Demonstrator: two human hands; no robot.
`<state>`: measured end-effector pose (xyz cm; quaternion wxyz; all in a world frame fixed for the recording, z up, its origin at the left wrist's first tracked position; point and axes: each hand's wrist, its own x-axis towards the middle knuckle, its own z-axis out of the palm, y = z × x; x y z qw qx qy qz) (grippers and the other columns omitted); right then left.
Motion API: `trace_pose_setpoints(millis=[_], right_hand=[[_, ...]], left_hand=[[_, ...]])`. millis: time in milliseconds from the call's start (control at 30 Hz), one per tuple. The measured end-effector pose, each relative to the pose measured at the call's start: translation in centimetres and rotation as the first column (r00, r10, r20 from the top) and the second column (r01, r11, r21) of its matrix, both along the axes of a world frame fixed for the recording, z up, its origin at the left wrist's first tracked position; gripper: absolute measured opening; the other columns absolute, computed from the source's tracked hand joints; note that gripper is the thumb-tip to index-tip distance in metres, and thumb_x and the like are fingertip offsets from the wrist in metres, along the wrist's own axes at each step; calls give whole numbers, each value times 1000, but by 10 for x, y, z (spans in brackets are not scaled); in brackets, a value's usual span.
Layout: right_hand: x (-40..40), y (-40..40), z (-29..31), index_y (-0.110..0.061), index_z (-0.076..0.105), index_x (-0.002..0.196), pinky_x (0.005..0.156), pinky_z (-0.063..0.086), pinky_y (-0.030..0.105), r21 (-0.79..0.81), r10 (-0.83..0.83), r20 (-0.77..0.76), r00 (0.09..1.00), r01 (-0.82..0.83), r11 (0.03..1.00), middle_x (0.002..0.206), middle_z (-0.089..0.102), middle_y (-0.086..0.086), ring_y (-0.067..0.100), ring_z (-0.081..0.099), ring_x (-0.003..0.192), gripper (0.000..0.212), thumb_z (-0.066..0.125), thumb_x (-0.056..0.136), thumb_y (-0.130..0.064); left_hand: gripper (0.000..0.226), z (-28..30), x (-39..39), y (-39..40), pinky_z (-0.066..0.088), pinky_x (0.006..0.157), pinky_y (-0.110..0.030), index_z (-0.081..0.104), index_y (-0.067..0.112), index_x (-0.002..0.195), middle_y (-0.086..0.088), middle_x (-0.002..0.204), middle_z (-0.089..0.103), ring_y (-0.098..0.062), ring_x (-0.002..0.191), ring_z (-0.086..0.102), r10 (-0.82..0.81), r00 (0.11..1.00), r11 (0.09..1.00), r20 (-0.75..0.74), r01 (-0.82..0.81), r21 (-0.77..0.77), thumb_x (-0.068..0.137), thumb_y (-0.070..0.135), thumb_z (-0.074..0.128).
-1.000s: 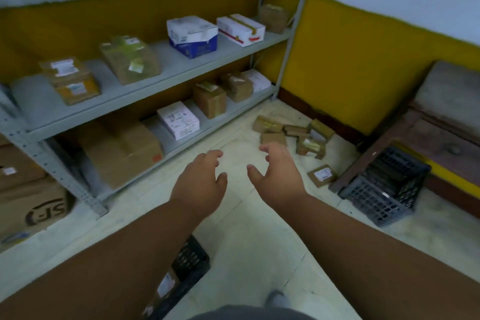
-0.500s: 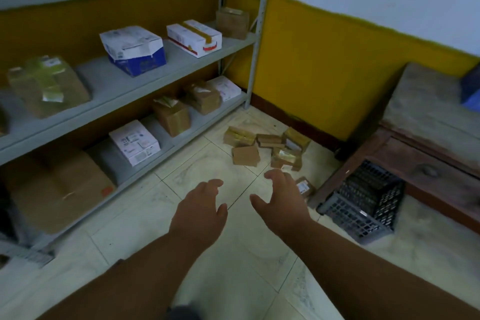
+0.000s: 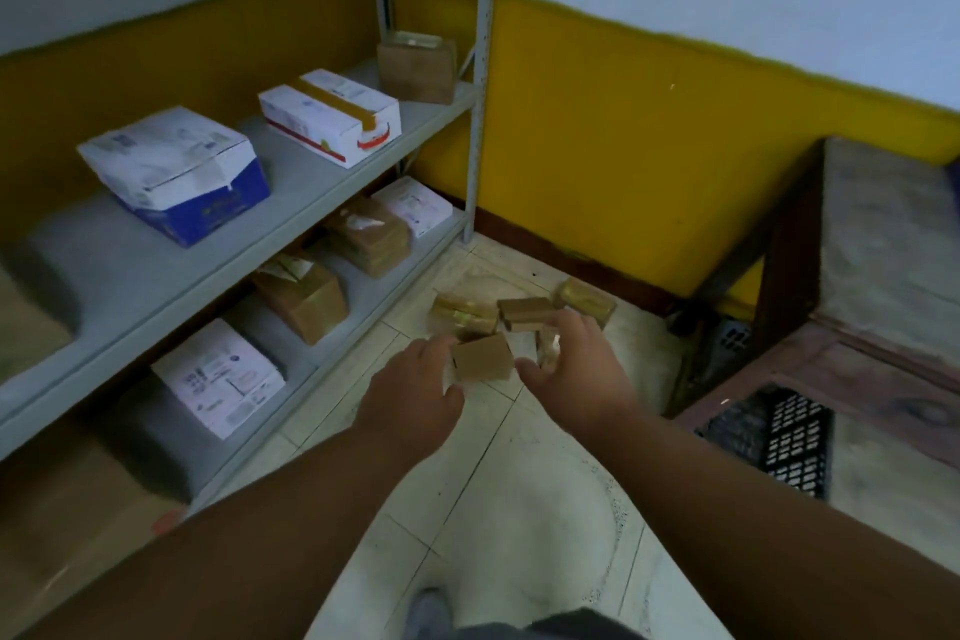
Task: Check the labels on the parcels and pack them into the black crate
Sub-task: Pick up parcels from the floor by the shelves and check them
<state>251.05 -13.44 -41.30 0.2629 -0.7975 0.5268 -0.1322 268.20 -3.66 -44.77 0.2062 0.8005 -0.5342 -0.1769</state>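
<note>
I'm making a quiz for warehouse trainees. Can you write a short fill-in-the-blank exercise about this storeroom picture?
1. The small brown parcels lie in a heap on the ____.
2. The black crate stands to the ____ of the hands.
3. The left hand and right hand reach toward a small ____ box between them.
4. The white and blue box sits on the ____ shelf of the two.

Missing words: floor; right; brown; upper
</note>
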Motion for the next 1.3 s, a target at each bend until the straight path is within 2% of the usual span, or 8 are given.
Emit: trace_pose_setpoints(millis=[233, 567, 667, 800, 967, 1100, 1233, 1300], right_hand=[[36, -89, -30, -24, 46, 136, 92, 51, 33, 106, -51, 32, 998, 47, 993, 136, 43, -1, 16, 52, 115, 61, 73, 84, -39], [134, -315, -45, -27, 41, 142, 81, 53, 31, 242, 199, -79, 977, -175, 954, 142, 42, 3, 20, 57, 108, 65, 73, 85, -32], [166, -353, -46, -28, 44, 138, 83, 58, 38, 265, 213, -43, 976, -194, 945, 133, 49, 3, 22, 60, 103, 63, 76, 83, -30], [191, -380, -62, -25, 44, 137, 71, 57, 30, 322, 217, -21, 976, -199, 925, 139, 44, 3, 22, 62, 101, 65, 78, 82, -29], [226, -408, -76, -25, 41, 140, 89, 55, 36, 295, 198, -69, 978, -170, 940, 144, 43, 2, 21, 59, 110, 73, 80, 79, -32], [248, -429, -86, -25, 36, 147, 100, 47, 36, 246, 199, -154, 968, -158, 956, 150, 38, 2, 24, 47, 129, 80, 78, 81, -39], [269, -449, -134, -24, 37, 145, 102, 46, 44, 243, 165, -229, 959, -108, 964, 147, 41, 6, 28, 46, 129, 78, 74, 81, -48], [279, -459, -174, -22, 39, 144, 100, 47, 45, 271, 170, -237, 957, -103, 957, 143, 45, 9, 31, 48, 126, 78, 74, 79, -50]], left_hand=[[52, -31, 40, -103, 51, 90, -45, 43, 23, 140, -2, 124, 55, -22, 108, 57, 48, 994, 996, -102, -40, 75, 91, 30, 60], [56, -45, 118, -261, 51, 87, -33, 43, 25, 142, 1, 126, 57, -16, 105, 59, 262, 954, 962, -148, -245, 123, 91, 33, 64], [56, -39, 134, -298, 49, 85, -30, 42, 26, 142, 2, 126, 57, -15, 103, 59, 304, 942, 948, -141, -284, 146, 91, 34, 64], [56, -39, 151, -333, 48, 84, -27, 43, 26, 141, 4, 124, 56, -13, 101, 56, 289, 940, 952, -183, -264, 152, 90, 34, 66], [58, -51, 201, -386, 44, 78, -26, 43, 26, 141, 5, 123, 55, -12, 99, 55, 199, 942, 966, -269, -142, 217, 89, 36, 67], [64, -68, 246, -432, 47, 88, -31, 41, 25, 144, 0, 131, 54, -17, 109, 57, 126, 938, 960, -321, -33, 280, 88, 38, 70], [61, -118, 268, -467, 43, 89, -30, 44, 20, 140, -1, 125, 55, -21, 115, 56, 189, 904, 939, -384, -51, 341, 88, 36, 70], [45, -155, 269, -480, 45, 89, -31, 51, 23, 124, 2, 110, 56, -22, 108, 59, 272, 869, 916, -415, -101, 389, 87, 36, 71]])
